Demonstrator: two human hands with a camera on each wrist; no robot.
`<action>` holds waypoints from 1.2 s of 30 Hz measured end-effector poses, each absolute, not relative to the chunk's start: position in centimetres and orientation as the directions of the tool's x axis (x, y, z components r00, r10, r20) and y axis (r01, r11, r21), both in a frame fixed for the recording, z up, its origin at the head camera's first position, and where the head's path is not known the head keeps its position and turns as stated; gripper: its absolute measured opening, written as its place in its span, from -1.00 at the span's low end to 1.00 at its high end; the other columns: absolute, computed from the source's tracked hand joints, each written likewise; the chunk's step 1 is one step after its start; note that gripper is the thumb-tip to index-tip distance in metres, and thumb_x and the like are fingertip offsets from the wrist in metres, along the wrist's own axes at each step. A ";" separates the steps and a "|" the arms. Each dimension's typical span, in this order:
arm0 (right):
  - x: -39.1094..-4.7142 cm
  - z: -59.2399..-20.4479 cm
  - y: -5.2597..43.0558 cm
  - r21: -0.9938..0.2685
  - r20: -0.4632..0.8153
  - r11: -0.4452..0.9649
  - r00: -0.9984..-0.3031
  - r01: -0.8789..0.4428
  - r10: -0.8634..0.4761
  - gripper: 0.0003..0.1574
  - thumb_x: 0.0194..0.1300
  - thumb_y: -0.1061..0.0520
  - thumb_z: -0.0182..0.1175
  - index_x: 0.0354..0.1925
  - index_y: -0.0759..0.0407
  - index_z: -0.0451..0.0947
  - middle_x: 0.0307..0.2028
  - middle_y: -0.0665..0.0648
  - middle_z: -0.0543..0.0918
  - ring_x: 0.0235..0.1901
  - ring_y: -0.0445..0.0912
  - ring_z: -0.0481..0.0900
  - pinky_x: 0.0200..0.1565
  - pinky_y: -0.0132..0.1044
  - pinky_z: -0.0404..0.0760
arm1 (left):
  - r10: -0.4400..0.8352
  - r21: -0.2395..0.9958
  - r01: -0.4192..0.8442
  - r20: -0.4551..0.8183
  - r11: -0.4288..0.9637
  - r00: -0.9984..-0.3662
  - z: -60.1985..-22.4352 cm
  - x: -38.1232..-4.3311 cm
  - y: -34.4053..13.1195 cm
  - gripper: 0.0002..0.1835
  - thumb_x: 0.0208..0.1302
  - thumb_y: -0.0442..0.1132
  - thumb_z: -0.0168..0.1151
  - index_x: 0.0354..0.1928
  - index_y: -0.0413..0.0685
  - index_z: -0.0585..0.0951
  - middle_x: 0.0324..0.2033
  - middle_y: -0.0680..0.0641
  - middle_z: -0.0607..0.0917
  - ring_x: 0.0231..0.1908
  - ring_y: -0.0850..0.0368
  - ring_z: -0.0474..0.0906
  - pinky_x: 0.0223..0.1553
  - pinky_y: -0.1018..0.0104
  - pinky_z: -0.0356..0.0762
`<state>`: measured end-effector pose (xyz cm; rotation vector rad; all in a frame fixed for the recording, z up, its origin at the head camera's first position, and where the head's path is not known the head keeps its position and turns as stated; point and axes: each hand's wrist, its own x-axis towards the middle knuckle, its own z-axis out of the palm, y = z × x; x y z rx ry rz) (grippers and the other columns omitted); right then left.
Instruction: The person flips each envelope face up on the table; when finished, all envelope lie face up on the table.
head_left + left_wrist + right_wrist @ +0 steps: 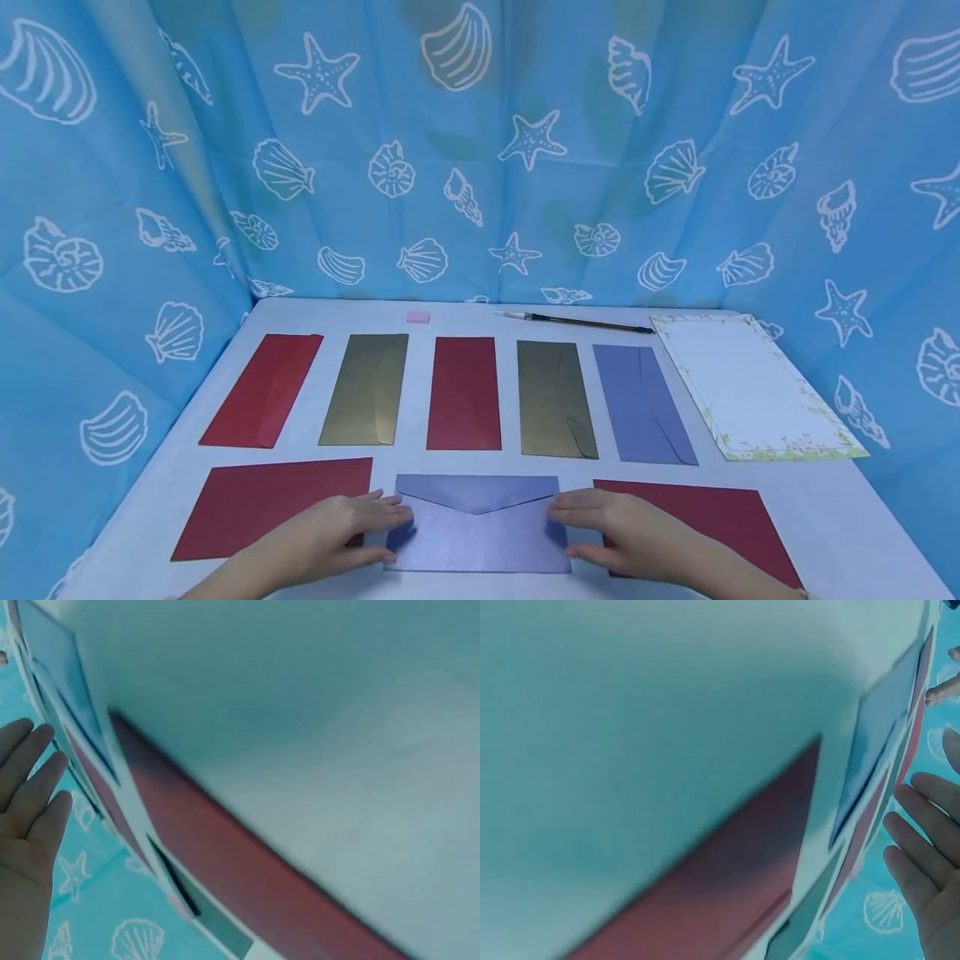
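A lavender envelope (480, 542) lies crosswise at the front middle of the table, its pointed flap folded down along the far edge. At its left edge is my left hand (348, 529), fingers extended over the rim. My right hand (637, 533) is at the right edge in a mirrored pose. Neither hand grips the envelope, and I cannot tell whether the fingertips touch it. Partly under the left hand's outline lies a dark red envelope (277, 504); another dark red envelope (712, 521) lies behind the right hand. Both wrist views show straight, slightly spread fingers.
Farther back runs a row: red envelope (262, 390), gold envelope (363, 390), red envelope (463, 392), gold envelope (557, 398), lavender envelope (643, 402). Behind are a pink eraser (417, 317) and a brush (585, 322). Bordered paper (757, 383) lies right. Blue curtains (480, 208) surround the table.
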<state>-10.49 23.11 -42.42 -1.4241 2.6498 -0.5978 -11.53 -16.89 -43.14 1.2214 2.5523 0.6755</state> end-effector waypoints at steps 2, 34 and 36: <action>-10.2 -42.8 23.0 -0.380 0.090 0.465 -0.532 -0.800 -0.842 -0.50 0.38 -0.07 0.17 0.16 0.17 0.57 0.10 0.09 0.62 0.11 -0.07 0.56 -0.06 -0.19 0.63 | 0.789 0.518 0.662 -0.039 0.541 -0.614 -43.5 -11.2 -16.9 -0.44 0.30 0.17 0.16 0.20 -0.01 0.58 0.11 0.04 0.61 0.16 0.04 0.50 0.04 0.13 0.53; -10.3 -42.8 21.8 -0.459 0.075 0.438 -0.525 -0.773 -0.848 -0.37 0.30 -0.04 0.27 0.25 0.18 0.47 0.15 0.05 0.58 0.12 -0.11 0.55 -0.04 -0.28 0.61 | 0.741 0.613 0.565 -0.049 0.552 -0.670 -44.3 -10.0 -17.7 -0.41 0.24 0.16 0.24 0.25 0.06 0.54 0.14 0.07 0.60 0.16 0.10 0.51 -0.02 0.28 0.56; -10.6 -42.6 21.4 -0.499 0.065 0.459 -0.560 -0.735 -0.826 -0.35 0.29 -0.06 0.28 0.27 0.16 0.46 0.15 0.04 0.58 0.12 -0.12 0.55 -0.04 -0.29 0.60 | 0.711 0.637 0.524 -0.055 0.566 -0.701 -44.1 -9.8 -18.0 -0.38 0.20 0.16 0.28 0.26 0.08 0.53 0.14 0.06 0.59 0.17 0.08 0.50 -0.03 0.28 0.57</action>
